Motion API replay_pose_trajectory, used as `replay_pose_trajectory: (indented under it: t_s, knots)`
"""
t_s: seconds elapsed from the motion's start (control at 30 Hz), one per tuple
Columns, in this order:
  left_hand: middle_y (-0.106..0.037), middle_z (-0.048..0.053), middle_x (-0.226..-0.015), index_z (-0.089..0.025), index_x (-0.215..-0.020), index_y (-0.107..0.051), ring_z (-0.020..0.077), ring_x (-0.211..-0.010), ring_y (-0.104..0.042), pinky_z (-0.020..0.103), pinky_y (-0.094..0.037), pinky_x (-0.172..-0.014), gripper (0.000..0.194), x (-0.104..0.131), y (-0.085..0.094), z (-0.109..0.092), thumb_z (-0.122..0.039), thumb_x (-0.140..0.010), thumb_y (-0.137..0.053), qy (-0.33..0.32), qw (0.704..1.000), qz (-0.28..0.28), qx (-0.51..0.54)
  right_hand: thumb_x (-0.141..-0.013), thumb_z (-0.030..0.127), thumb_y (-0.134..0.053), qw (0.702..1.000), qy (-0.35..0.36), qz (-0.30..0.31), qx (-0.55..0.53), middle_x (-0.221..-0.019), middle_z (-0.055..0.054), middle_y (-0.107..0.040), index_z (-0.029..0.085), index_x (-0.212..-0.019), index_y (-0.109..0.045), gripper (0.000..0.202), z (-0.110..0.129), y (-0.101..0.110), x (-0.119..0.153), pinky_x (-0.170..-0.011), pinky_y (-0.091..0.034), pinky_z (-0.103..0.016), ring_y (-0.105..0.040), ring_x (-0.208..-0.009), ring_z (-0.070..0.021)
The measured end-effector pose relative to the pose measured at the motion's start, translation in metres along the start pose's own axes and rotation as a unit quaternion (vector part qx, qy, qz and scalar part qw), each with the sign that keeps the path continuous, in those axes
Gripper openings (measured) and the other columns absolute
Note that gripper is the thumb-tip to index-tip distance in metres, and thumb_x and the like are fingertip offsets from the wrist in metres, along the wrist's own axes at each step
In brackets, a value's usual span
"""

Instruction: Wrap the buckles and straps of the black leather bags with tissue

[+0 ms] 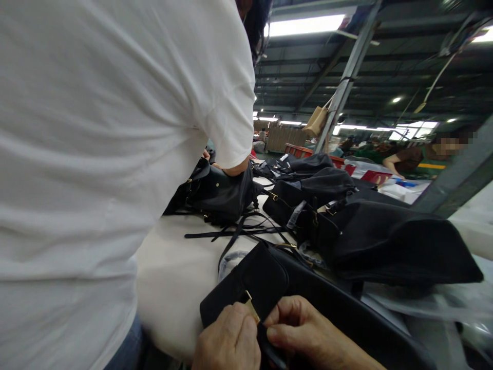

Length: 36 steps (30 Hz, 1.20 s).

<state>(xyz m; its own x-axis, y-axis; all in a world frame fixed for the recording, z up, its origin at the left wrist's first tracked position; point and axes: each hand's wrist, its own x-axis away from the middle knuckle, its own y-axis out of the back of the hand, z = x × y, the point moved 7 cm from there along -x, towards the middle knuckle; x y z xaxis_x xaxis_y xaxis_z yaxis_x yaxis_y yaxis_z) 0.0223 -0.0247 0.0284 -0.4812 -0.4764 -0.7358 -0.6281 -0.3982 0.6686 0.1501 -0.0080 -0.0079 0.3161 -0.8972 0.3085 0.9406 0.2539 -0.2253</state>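
Note:
At the bottom of the head view lies a black bag [265,275] with a front flap and a gold metal clasp [252,310]. My left hand [229,336] is closed at the clasp, its fingers curled against the metal and covering part of it. Just to its right, my right hand [304,329] pinches a short black strap [270,350] that runs down from the clasp. The lower part of the bag is hidden behind both hands. Beyond the flap, thin black straps [239,234] trail across the table.
A person in a white shirt [96,154] stands close on the left, arm over another black bag [221,192]. More black bags [385,241] lie along the white-covered table [177,277] to the right. A metal post [458,169] slants at right; another person's arm [396,162] shows behind it.

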Motion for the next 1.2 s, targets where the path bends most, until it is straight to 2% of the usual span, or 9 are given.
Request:
replay_pose_trajectory:
  t_s: [0.2,0.43,0.5,0.6,0.7,0.9,1.03,1.13,1.2]
  knots:
    - [-0.057,0.0,-0.07,-0.024,-0.079,-0.045,0.014,-0.061,-0.061,0.023,-0.046,-0.054,0.021,-0.009,0.007,0.01,-0.006,-0.085,-0.037,0.06,0.995,0.006,0.081,-0.063,0.034,-0.082,1.0,0.012,0.013,0.014,-0.058,-0.003,-0.067,0.01,-0.074,-0.071,0.029,-0.002,0.0,0.001,-0.046,-0.045,-0.018,-0.056,-0.046,-0.0085]
    - [-0.06,0.003,-0.076,-0.022,-0.083,-0.048,0.0143,-0.062,-0.06,0.024,-0.046,-0.055,0.022,-0.024,0.006,0.006,-0.006,-0.086,-0.034,0.038,0.982,0.043,0.182,-0.061,0.036,-0.082,0.999,0.014,0.021,0.037,-0.058,0.001,-0.062,0.011,-0.07,-0.069,0.03,-0.003,0.0,0.002,-0.046,-0.043,-0.017,-0.05,-0.047,-0.0066]
    - [-0.059,0.002,-0.075,-0.022,-0.082,-0.049,0.0141,-0.062,-0.059,0.024,-0.046,-0.057,0.02,-0.028,0.001,0.015,-0.011,-0.088,-0.033,0.104,0.952,0.084,0.276,-0.062,0.037,-0.081,0.999,0.014,0.026,0.043,-0.059,0.001,-0.061,0.011,-0.072,-0.069,0.03,-0.003,-0.001,0.003,-0.047,-0.042,-0.016,-0.049,-0.048,-0.0063]
    - [-0.051,-0.004,-0.061,-0.021,-0.081,-0.05,0.01,-0.049,-0.05,0.02,-0.041,-0.049,0.017,-0.029,-0.01,0.024,-0.016,-0.089,-0.036,0.223,0.863,0.166,0.422,-0.064,0.032,-0.079,0.998,0.011,0.035,0.049,-0.061,0.0,-0.062,0.01,-0.073,-0.069,0.025,-0.002,-0.003,0.005,-0.049,-0.04,-0.016,-0.05,-0.05,-0.0062]
    - [-0.045,-0.009,-0.052,-0.021,-0.079,-0.049,0.0072,-0.04,-0.041,0.017,-0.032,-0.042,0.015,-0.028,-0.015,0.021,-0.014,-0.086,-0.037,0.271,0.794,0.234,0.491,-0.065,0.026,-0.074,0.997,0.011,0.053,0.055,-0.059,0.0,-0.061,0.011,-0.068,-0.069,0.017,0.001,-0.007,0.007,-0.048,-0.038,-0.016,-0.048,-0.049,-0.0058]
    - [-0.049,-0.006,-0.062,-0.02,-0.077,-0.048,0.007,-0.051,-0.048,0.016,-0.036,-0.048,0.016,-0.048,-0.017,0.029,-0.008,-0.082,-0.04,0.245,0.812,0.229,0.478,-0.066,0.034,-0.076,0.998,0.009,0.051,0.047,-0.058,0.003,-0.057,0.013,-0.068,-0.065,0.024,0.001,-0.009,0.007,-0.05,-0.04,-0.019,-0.046,-0.048,-0.0069]
    - [-0.045,-0.008,-0.055,-0.021,-0.079,-0.047,0.007,-0.043,-0.041,0.016,-0.034,-0.042,0.012,-0.057,0.0,0.047,-0.022,-0.089,-0.041,0.282,0.773,0.152,0.548,-0.064,0.036,-0.081,0.994,0.027,0.097,0.036,-0.054,0.006,-0.047,0.014,-0.06,-0.061,0.03,-0.001,-0.015,0.007,-0.06,-0.04,-0.021,-0.042,-0.053,-0.0066]
    - [-0.047,-0.009,-0.052,-0.021,-0.081,-0.048,0.0058,-0.039,-0.036,0.015,-0.029,-0.038,0.02,-0.037,0.017,0.057,-0.039,-0.091,-0.045,0.32,0.737,0.138,0.579,-0.063,0.038,-0.082,0.995,0.023,0.089,0.023,-0.056,0.006,-0.047,0.014,-0.061,-0.061,0.031,-0.003,-0.013,0.007,-0.06,-0.039,-0.021,-0.042,-0.054,-0.0074]
    - [-0.046,-0.01,-0.05,-0.021,-0.085,-0.055,0.0053,-0.037,-0.034,0.015,-0.024,-0.038,0.023,-0.004,0.018,0.056,-0.043,-0.089,-0.051,0.346,0.726,0.218,0.553,-0.064,0.038,-0.081,0.995,0.02,0.099,0.026,-0.057,0.005,-0.047,0.014,-0.062,-0.062,0.03,-0.003,-0.013,0.008,-0.06,-0.039,-0.021,-0.043,-0.055,-0.0077]
